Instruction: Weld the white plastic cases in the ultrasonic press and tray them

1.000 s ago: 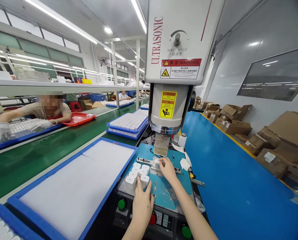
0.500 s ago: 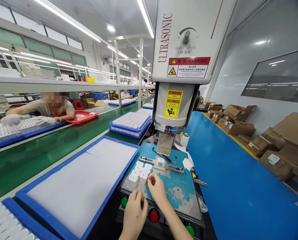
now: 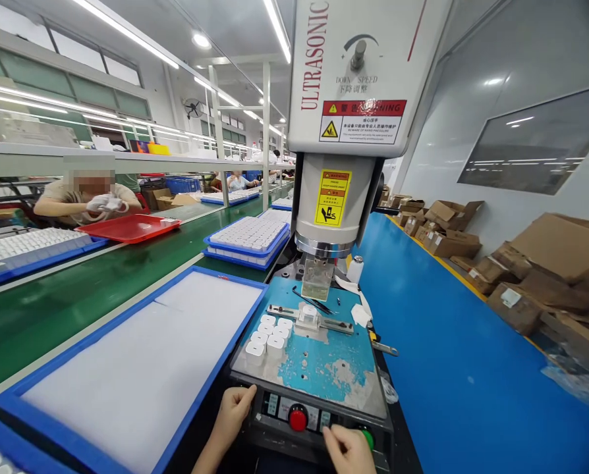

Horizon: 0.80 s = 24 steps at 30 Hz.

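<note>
My left hand [image 3: 232, 411] is at the front-left corner of the ultrasonic press base, its fingers curled in and its thumb out along the panel edge, covering the spot of the left button. Low on the right, my right hand [image 3: 348, 450] has its fingers folded beside a green button [image 3: 368, 437] and partly overlaps it. Nothing shows in either hand. A red button [image 3: 298, 417] sits between them. Several small white plastic housings [image 3: 267, 337] stand grouped on the worn blue plate [image 3: 319, 368]. Another white housing [image 3: 309, 311] rests in the metal fixture under the press horn [image 3: 317, 276].
Black tweezers [image 3: 319, 304] lie behind the fixture. To the left is a blue-rimmed tray [image 3: 249, 324] with a white liner. Across the green conveyor [image 3: 186, 249], a gloved co-worker [image 3: 97, 204] sits behind a red tray [image 3: 131, 228]. Cardboard boxes [image 3: 526, 309] line the right wall.
Both my hands have left the white housings and come down to the front panel, the left moving left and the right moving right. The co-worker's hands have come together.
</note>
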### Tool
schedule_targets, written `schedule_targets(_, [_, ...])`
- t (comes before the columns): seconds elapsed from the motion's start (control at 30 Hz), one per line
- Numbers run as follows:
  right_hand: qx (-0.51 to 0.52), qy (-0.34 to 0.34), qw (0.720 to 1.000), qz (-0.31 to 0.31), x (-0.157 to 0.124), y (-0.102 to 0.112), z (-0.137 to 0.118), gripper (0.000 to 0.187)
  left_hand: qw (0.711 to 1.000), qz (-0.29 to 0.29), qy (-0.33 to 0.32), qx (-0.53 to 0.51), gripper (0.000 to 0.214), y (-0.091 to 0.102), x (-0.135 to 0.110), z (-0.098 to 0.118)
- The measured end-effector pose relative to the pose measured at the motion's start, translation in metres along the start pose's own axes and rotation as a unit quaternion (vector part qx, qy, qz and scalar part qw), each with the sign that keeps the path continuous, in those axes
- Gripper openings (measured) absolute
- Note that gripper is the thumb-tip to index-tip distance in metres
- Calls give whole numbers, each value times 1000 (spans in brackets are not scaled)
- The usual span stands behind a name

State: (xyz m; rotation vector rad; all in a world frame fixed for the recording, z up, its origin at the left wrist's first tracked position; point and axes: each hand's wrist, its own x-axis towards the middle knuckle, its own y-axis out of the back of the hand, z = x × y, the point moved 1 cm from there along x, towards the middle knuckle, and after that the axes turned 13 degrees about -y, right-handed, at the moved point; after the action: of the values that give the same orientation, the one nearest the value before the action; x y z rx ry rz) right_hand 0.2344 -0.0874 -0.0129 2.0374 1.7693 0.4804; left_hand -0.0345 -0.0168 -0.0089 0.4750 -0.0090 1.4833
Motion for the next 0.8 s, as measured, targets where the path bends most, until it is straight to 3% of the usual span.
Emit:
schedule_targets(0.23, [-29, 53, 998, 24, 29, 28, -48, 43, 999, 13, -23, 26, 57, 1, -18, 12])
schedule_targets(0.33, [-30, 80, 996, 39, 59, 43, -67, 33, 995, 20, -81, 54, 54, -1, -22, 29])
schedule_targets(0.4, [-13, 63, 996, 64, 85, 47, -73, 28, 986, 6, -135, 96, 51, -6, -18, 46])
schedule_targets(0.53, [22, 8, 989, 148, 139, 40, -76, 35, 951, -20, -229, 208, 44, -18, -4, 89])
schedule_targets(0.63, [36, 4, 985, 170, 162, 27, -74, 45, 926, -15, -280, 253, 40, -27, 0, 111])
schedule_targets(0.7, [40, 6, 984, 171, 169, 20, -72, 46, 912, -19, -311, 266, 38, -33, -4, 112])
schedule_targets(0.8, [37, 4, 984, 174, 172, 13, -67, 47, 890, -24, -357, 283, 39, -40, -16, 95])
